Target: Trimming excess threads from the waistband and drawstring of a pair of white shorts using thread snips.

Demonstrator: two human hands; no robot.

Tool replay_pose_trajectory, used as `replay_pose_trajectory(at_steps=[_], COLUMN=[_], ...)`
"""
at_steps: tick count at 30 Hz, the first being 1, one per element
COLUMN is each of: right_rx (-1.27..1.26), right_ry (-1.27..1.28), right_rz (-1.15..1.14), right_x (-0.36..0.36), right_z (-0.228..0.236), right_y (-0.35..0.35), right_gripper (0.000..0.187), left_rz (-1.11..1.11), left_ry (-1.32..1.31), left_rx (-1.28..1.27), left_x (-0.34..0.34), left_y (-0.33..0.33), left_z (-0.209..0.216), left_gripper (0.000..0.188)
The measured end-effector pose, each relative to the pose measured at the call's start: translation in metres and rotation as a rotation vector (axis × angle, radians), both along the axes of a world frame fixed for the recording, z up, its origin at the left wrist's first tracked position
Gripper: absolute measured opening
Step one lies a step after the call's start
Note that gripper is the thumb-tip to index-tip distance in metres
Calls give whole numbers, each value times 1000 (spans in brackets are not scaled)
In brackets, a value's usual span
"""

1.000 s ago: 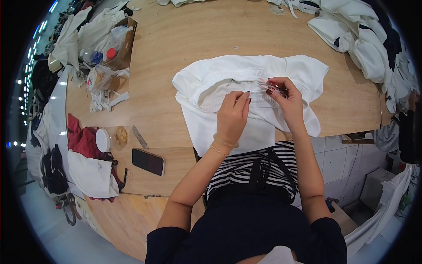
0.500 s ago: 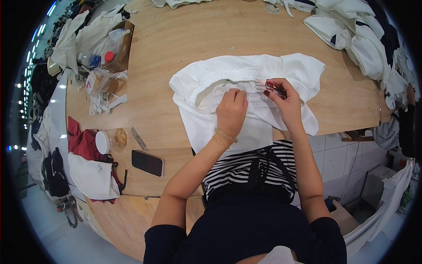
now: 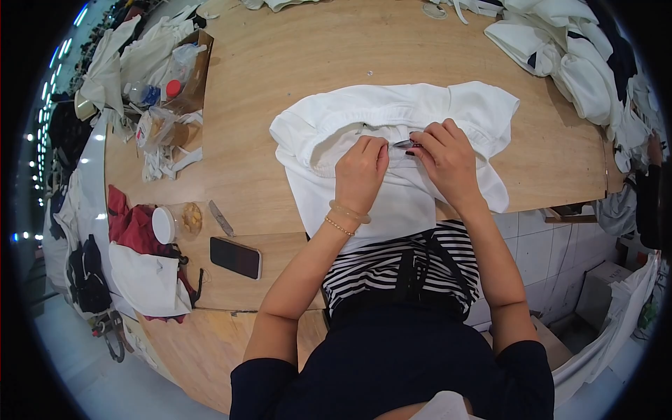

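- The left hand (image 3: 360, 171) has thumb and fingers drawn together in a narrow pinch on the soft edge of the white garment (image 3: 399, 101).
- The right hand (image 3: 449, 164) is curled around a small metal tool (image 3: 402, 143), whose thin, shiny tip points toward the left fingertips; its exact shape is mostly hidden by the fingers.
- Between and under both hands lies the garment, at the table's near edge in front of the person: smooth, matt cloth with a ribbed, gathered waistband (image 3: 343, 124) opened into a long oval.
- Two bracelets, one thick and pale, one finely beaded, circle the left wrist.
- The wooden table (image 3: 252, 119) shows a pale, flowing grain.
- To the left rest a flat, dark rectangular phone (image 3: 236, 257), a slim, blade-like tool (image 3: 221, 218) and a clear round jar (image 3: 187, 218) with a white lid, beside crumpled red cloth (image 3: 133, 227).
- Farther out stand a brown cardboard box (image 3: 205, 59) and, at far right, a loosely folded heap of white cloth (image 3: 577, 77).
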State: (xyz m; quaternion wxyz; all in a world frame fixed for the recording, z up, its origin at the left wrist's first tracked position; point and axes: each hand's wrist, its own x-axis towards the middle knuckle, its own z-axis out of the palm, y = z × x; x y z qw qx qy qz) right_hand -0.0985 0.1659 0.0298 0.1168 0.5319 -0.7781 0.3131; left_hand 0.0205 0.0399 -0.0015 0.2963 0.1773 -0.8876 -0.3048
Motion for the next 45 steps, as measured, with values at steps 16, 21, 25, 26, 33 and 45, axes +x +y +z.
replay_pose_trajectory(at_steps=[16, 21, 25, 26, 33, 45], right_rx=[57, 73, -117, -190, -238, -74], right_ry=[85, 69, -310, -448, -606, -89], right_rz=[52, 56, -97, -177, -202, -38], right_x=[1, 0, -6, -7, -3, 8], right_z=[2, 0, -1, -1, -3, -9], right_y=[-8, -6, 8, 12, 23, 2], right_gripper=[24, 24, 19, 19, 22, 21], left_rz=[-29, -24, 12, -1, 4, -11], left_ry=[-16, -42, 9, 38, 14, 56], left_rx=[-51, -8, 249, 327, 218, 506], left_x=[-1, 0, 2, 2, -6, -6], left_y=[-3, -2, 1, 3, 7, -5], left_z=[0, 1, 6, 6, -3, -7], left_gripper=[7, 8, 9, 10, 6, 7])
